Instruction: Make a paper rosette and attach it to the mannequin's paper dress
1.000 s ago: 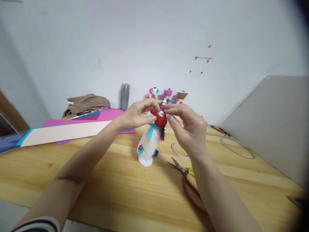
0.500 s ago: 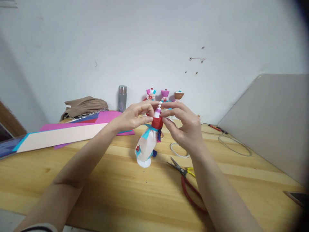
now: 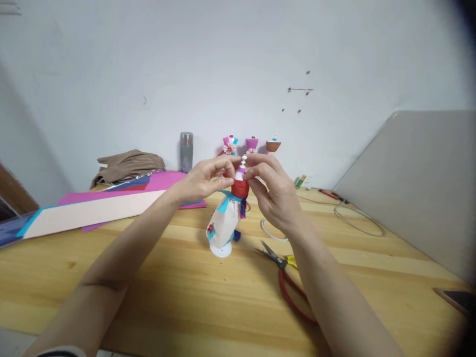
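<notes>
A miniature dress form (image 3: 225, 225) in a cream skirt with blue trim and a blue waistband leans slightly on its white round base in the middle of the table. Around its chest is a red bodice (image 3: 240, 189), and a white beaded finial tops the neck. My left hand (image 3: 208, 178) is closed, thumb and fingertips pinching the bodice's upper left edge. From the other side my right hand (image 3: 274, 191) pinches the upper right edge, its index finger reaching up beside the finial. Fingers partly hide the form's shoulders.
Open scissors (image 3: 282, 267) with red and yellow handles lie by my right forearm, near a white ring (image 3: 273, 232). Dressed forms (image 3: 251, 144) and a grey flask (image 3: 186, 152) stand at the wall. Colored sheets (image 3: 100, 210) and brown cloth (image 3: 130, 166) lie left; a cable (image 3: 360, 223) lies right.
My right hand has shifted inward and its fingers have curled closer to the bodice's edge. My left hand keeps nearly the same hold. The whole view has moved slightly.
</notes>
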